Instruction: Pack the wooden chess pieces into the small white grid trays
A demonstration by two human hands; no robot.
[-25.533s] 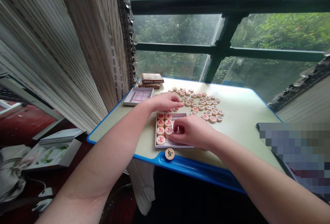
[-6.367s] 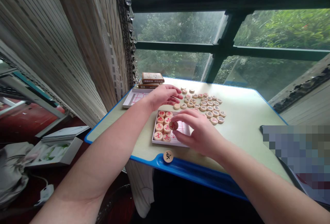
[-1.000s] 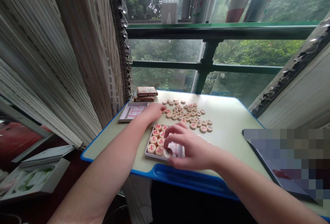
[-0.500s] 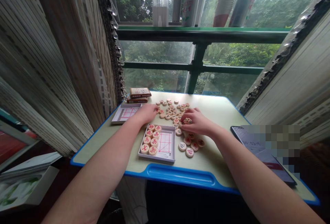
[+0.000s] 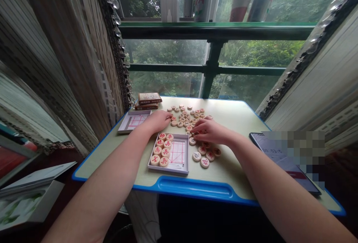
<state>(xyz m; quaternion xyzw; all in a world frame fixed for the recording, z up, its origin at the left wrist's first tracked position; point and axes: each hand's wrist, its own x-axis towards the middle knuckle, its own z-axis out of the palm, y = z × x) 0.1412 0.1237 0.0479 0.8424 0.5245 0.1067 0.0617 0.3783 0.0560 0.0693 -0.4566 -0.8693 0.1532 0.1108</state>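
Observation:
Round wooden Chinese chess pieces (image 5: 187, 124) lie scattered mid-table, marked in red or dark characters. At the left edge of this scatter, my left hand (image 5: 162, 120) has its fingers together, closed at a red-marked piece (image 5: 173, 118) that they partly cover. My right hand (image 5: 209, 130) reaches over the pieces from the right, fingers curved and apart from the thumb, hiding some pieces beneath. Nearer me, a shallow white box (image 5: 183, 172) holds two columns of red-marked pieces on its left side. Several loose pieces (image 5: 204, 162) lie right of that box.
Another shallow box (image 5: 123, 131) stands at the left, in front of stacked small boxes (image 5: 149, 98). A phone or tablet (image 5: 291, 164) lies on the right. The table's blue rim (image 5: 140, 188) has a tray groove (image 5: 195, 189). Curtains flank the window; cans (image 5: 204, 2) stand beyond the railing.
The whole view has shifted slightly. My right hand has moved a little left over the pieces, its fingers stretching further forward. My left hand stays at the same pieces.

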